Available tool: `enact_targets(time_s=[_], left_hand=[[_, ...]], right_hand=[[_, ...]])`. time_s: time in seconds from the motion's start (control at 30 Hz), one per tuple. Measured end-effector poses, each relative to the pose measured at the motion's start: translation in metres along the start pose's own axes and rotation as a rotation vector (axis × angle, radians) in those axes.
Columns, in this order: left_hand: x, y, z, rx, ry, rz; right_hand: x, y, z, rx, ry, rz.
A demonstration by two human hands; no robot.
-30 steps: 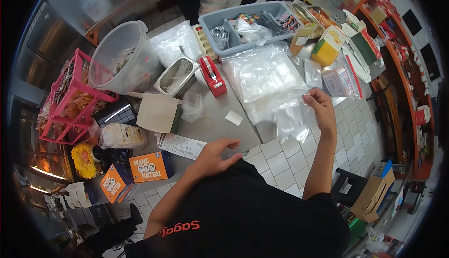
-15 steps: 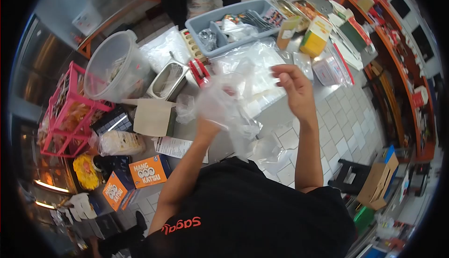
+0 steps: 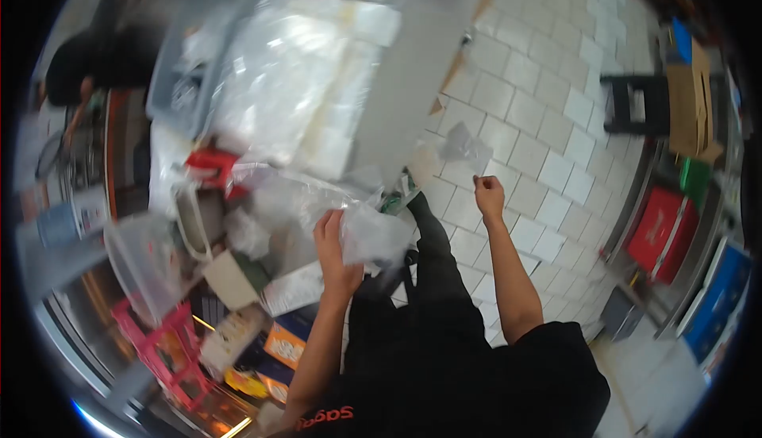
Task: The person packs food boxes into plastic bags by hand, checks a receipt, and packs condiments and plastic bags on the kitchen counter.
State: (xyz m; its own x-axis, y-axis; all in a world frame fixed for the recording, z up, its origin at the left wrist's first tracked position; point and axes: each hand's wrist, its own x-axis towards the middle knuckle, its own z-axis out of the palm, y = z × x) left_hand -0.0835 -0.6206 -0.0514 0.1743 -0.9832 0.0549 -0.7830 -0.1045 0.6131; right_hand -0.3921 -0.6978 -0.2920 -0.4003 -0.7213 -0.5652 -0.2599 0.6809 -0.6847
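Far left: pink rack [image 3: 171, 325] and clear bucket [image 3: 143, 259], then red tape dispenser [image 3: 210, 165], open box [image 3: 236, 281] and paper slip [image 3: 290, 289], all crowded close on the surface [image 3: 401, 81]. Above them lies a flat stack of clear plastic [image 3: 290, 81], shiny, seemingly slippery. Next, the clear bag [image 3: 375, 236], at the left hand [image 3: 337, 259], spread from near the tape dispenser toward the surface's near edge; blurred. Left fingers bent over the bag, thumb side unclear, can't tell if clamped. Bag looks very light, limp, thin; likely slides, clings and crumples, could tear if yanked. Best hold: pinch the rim, one hand per side; mouth not readable here. Little room leftward, box and slip just beside the hand. Right of the stack, a bare strip of surface, then its long edge and open tiled floor [image 3: 516, 124]. Right hand [image 3: 490, 197] is out over the floor, fingers together; faint clear film just past the tips, can't tell if pinched. Farther right, black stool [image 3: 635, 109] and cardboard box [image 3: 690, 101], well apart.
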Motion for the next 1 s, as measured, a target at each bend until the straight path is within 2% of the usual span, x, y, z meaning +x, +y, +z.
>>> enact_targets(time_s=[0.07,0.13,0.2,0.23,0.3,0.33,0.4,0.47,0.5,0.53,0.6,0.67,0.7,0.73,0.77,0.8,0.83,0.87,0.9,0.93,1.0], left_hand=[[0.002,-0.007,0.026,0.23,0.042,-0.063],[-0.028,-0.056,0.049,-0.106,0.21,-0.382],[-0.043,-0.071,0.035,0.295,0.194,-0.089],[-0.045,-0.076,0.037,0.391,0.202,-0.008],[-0.034,-0.082,0.044,0.415,0.224,0.002],[-0.028,-0.085,0.05,0.424,0.233,0.003],[-0.017,-0.09,0.064,0.444,0.248,0.017],[-0.007,-0.096,0.075,0.462,0.245,0.035],[-0.003,-0.099,0.08,0.466,0.241,0.038],[-0.001,-0.098,0.082,0.473,0.242,0.036],[-0.001,-0.097,0.082,0.468,0.236,0.029],[-0.004,-0.09,0.076,0.445,0.238,0.018],[-0.009,-0.083,0.07,0.428,0.256,0.004],[-0.012,-0.077,0.065,0.402,0.271,-0.008],[-0.016,-0.071,0.059,0.371,0.296,-0.022],[-0.021,-0.065,0.054,0.339,0.316,-0.032],[-0.024,-0.06,0.05,0.298,0.327,-0.035],[-0.025,-0.055,0.046,0.251,0.335,-0.033],[-0.024,-0.05,0.045,0.207,0.319,-0.022],[-0.016,-0.04,0.043,0.163,0.278,-0.009],[-0.003,-0.022,0.036,0.043,0.226,-0.018]], right_hand=[[0.02,0.061,0.012,-0.28,-0.071,0.037],[0.059,0.109,0.026,-0.283,-0.127,0.163],[0.102,0.157,0.049,-0.274,-0.077,0.153],[0.129,0.178,0.06,-0.291,-0.051,0.14],[0.196,0.228,0.092,-0.33,-0.03,0.204],[0.23,0.267,0.114,-0.371,0.069,0.088],[0.276,0.237,0.119,-0.615,-0.019,0.203],[0.314,0.248,0.141,-0.933,0.013,-0.088],[0.326,0.248,0.149,-1.016,-0.047,-0.158],[0.34,0.258,0.161,-1.062,-0.165,-0.127],[0.352,0.276,0.186,-1.004,-0.368,0.072],[0.328,0.298,0.2,-0.766,-0.451,0.132],[0.31,0.306,0.204,-0.75,-0.465,0.105],[0.284,0.301,0.201,-0.75,-0.444,0.123],[0.252,0.287,0.188,-0.639,-0.347,0.083],[0.217,0.271,0.171,-0.442,-0.146,0.027],[0.191,0.256,0.149,-0.343,-0.11,-0.071],[0.168,0.237,0.135,-0.041,0.144,0.109],[0.151,0.208,0.104,-0.011,0.17,0.18],[0.125,0.162,0.074,0.108,0.333,0.072],[0.059,0.025,-0.002,0.187,0.397,-0.114]])
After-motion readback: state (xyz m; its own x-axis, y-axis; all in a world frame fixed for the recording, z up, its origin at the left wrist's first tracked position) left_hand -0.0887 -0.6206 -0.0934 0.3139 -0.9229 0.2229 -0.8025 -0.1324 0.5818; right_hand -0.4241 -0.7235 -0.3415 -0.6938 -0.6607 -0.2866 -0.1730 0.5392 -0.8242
